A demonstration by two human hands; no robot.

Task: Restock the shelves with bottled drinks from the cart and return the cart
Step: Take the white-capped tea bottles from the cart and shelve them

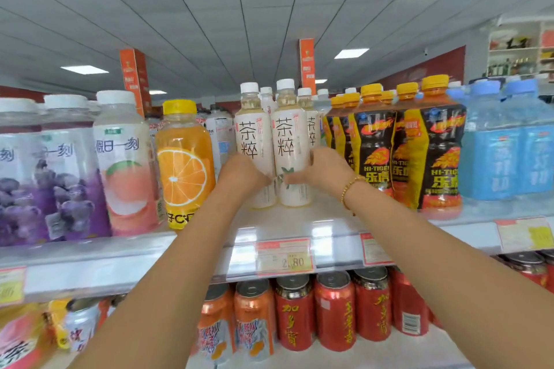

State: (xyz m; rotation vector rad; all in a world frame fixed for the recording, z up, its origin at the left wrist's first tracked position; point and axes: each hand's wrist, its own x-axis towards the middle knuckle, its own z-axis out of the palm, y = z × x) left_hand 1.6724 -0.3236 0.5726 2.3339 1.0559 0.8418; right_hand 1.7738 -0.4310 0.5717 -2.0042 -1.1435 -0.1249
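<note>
Two pale tea bottles with white caps stand upright side by side on the top shelf [299,219], a little back from its front edge. My left hand [242,175] wraps around the lower part of the left tea bottle [253,135]. My right hand [322,169], with a gold bracelet on the wrist, grips the right tea bottle [289,141]. More bottles of the same tea stand in a row behind them. The cart is out of sight.
An orange juice bottle [183,165] and peach and grape drinks stand to the left. Black-and-yellow energy drinks [419,153] and blue bottles [506,153] fill the right. Red and orange cans [299,314] line the shelf below. Price tags [284,256] hang on the shelf edge.
</note>
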